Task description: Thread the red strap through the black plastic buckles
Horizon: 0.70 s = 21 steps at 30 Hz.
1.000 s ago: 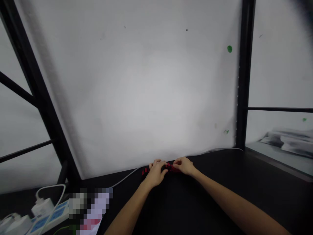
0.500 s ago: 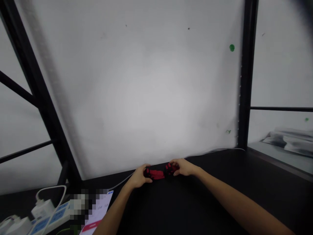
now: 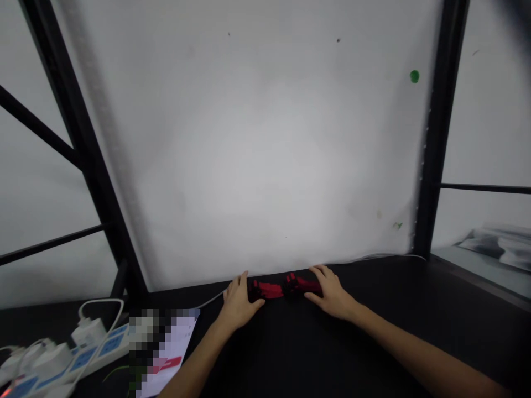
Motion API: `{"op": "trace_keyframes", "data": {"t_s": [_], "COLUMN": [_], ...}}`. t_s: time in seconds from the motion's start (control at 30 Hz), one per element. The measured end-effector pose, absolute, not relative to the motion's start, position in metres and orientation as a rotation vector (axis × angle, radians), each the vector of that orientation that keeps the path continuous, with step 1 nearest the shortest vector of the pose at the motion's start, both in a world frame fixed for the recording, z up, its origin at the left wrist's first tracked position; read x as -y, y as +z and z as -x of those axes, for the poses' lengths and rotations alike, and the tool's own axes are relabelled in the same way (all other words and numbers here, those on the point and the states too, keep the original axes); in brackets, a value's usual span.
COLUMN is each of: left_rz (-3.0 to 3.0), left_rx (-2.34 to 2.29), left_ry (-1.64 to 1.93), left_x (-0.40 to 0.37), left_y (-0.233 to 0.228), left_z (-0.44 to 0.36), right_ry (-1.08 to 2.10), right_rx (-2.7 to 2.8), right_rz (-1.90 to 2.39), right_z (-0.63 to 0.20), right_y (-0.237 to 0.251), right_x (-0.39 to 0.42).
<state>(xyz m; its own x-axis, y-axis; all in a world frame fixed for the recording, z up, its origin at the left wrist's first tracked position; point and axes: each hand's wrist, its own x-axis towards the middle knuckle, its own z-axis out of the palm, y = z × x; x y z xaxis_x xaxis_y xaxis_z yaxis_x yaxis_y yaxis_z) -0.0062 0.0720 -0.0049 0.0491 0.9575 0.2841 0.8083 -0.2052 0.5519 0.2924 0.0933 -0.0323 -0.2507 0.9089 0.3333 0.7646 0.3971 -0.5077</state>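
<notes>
Two red-and-black objects lie end to end on the black tabletop near the wall, too dark and small to name exactly. My left hand (image 3: pixel 239 301) is at the outer end of the left red-and-black object (image 3: pixel 269 291), fingers spread and thumb stretched toward its near side. Around the outer end of the right red-and-black object (image 3: pixel 305 284), my right hand (image 3: pixel 329 292) has its thumb and fingers apart. Both hands look open, resting on or just above the table; whether they touch the objects I cannot tell.
A white power strip (image 3: pixel 93 356) with several plugged-in chargers sits at lower left, beside a partly blurred white-and-red sheet or screen (image 3: pixel 172 345). A thin cable (image 3: pixel 369 256) runs along the wall. Black frame posts (image 3: pixel 437 127) stand at both sides; plastic-wrapped stuff (image 3: pixel 501 243) lies far right.
Both hands have loosened from the two red-and-black objects, with fingers opening. My right hand has moved outward, showing more of the right object. The camera view has shifted slightly.
</notes>
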Motion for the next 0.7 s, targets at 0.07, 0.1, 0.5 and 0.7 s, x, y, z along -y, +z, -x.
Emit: {"op": "trace_keyframes", "data": {"t_s": [0.07, 0.1, 0.5, 0.7], "left_rz": [-2.121, -2.176, -2.335, -2.375], "left_rx": [-1.82, -1.824, -1.844, -1.725], "left_ry": [0.924, 0.913, 0.179, 0.193], "left_x": [-0.043, -0.028, 0.015, 0.016], "left_y": [-0.014, -0.02, -0.023, -0.023], "left_z": [-0.004, -0.008, -0.025, -0.017], "right_ry": [0.216, 0.199, 0.227, 0.248], "right_rx": [2.018, 2.004, 2.269, 2.245], "right_rz": [1.609, 1.711, 1.844, 1.82], "right_z": [-0.296, -0.297, -0.291, -0.291], "right_y": [-0.049, -0.057, -0.052, -0.056], "right_x": [-0.071, -0.061, -0.034, -0.034]}}
